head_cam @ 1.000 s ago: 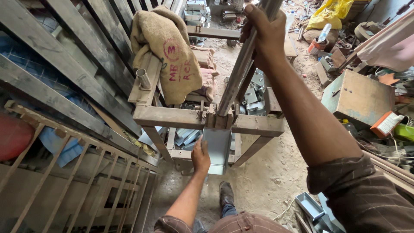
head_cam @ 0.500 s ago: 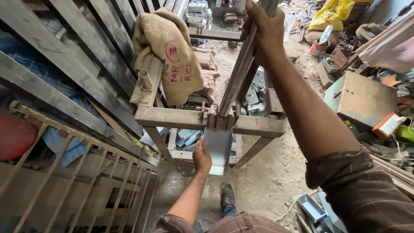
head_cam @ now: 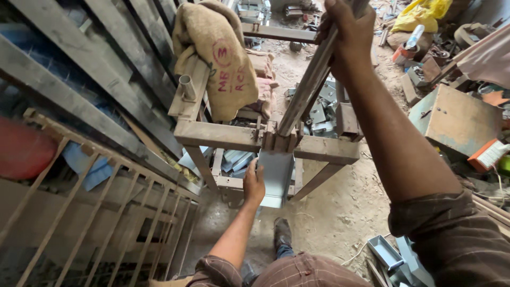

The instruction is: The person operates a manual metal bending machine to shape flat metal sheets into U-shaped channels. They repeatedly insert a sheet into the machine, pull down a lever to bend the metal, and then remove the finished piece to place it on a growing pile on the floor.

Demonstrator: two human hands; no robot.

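Railings [head_cam: 95, 212] of thin rusted bar lean at the far left, with heavier steel beams [head_cam: 79, 69] stacked above them. A burlap sack [head_cam: 218, 58] hangs over the left rear corner of the rusted steel frame [head_cam: 223, 135], beside a short upright pipe stub [head_cam: 186, 87]. Below the frame's front rail the left hand [head_cam: 254, 183] has its grip closed on the left edge of a bent sheet-metal piece [head_cam: 276, 178], which hangs from the jaws at the middle of that rail. Above, the right hand [head_cam: 348, 34] has its grip wrapped tight around the long lever bar [head_cam: 308, 79] that slopes down into those jaws. Fingers sit close under the pinch point, so a sudden drop of the lever could catch them, and the raw sheet edge could cut the palm. The shoe [head_cam: 281, 234] stands directly under the sheet, where a released piece might fall. Loose scrap [head_cam: 393, 255] on the dirt floor [head_cam: 340, 212] at right could cause a trip.
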